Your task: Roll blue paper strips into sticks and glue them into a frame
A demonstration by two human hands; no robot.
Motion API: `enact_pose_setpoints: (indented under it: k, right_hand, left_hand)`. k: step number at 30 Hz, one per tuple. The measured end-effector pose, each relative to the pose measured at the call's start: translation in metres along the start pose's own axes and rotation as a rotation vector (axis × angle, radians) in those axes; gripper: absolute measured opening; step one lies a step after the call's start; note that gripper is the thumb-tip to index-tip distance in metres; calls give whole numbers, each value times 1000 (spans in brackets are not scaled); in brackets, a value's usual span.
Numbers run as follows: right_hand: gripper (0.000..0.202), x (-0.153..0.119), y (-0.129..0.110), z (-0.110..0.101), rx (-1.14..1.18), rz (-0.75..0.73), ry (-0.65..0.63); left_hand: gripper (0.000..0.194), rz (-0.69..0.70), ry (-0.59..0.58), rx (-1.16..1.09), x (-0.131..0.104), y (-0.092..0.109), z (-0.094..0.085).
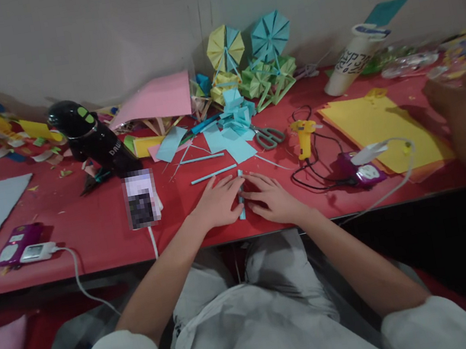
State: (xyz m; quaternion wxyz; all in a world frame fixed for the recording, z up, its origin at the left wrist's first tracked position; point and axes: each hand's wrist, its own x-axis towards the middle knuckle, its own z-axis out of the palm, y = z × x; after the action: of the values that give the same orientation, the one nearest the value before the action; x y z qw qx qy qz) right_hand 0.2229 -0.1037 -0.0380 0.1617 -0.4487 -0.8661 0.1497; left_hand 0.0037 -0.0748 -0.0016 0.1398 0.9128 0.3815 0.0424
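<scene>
A narrow light-blue paper strip lies upright in view on the red table, near its front edge. My left hand rests over its left side, fingertips at the strip. From the right, my right hand touches the same strip, fingers spread. Two thin blue paper rolls lie just beyond my left hand. Behind them are cut blue paper pieces and grey-handled scissors.
A yellow glue gun with black cable, a purple power block and yellow sheets are on the right. A black bottle and a phone-like object stand left. Another person's hand reaches in at far right.
</scene>
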Motion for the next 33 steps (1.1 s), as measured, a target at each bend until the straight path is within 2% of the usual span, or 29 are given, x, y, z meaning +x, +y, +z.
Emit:
enact_pose_setpoints:
  k: [7,19,27,33]
  right_hand:
    - [46,0,-1,-2,10,17,-31]
    - [43,-1,1,-2,65,2,-13]
    - [38,-4,13,2,175,-64,148]
    - [38,-3,10,-2,142,-78,132]
  left_hand:
    - [62,-27,30,-28,-2,-1,3]
    - [61,-9,-31,-111,-1,-12,10]
    - [61,-18,-31,-108,-1,-10,6]
    - [60,-19,-36,-106,-1,-8,4]
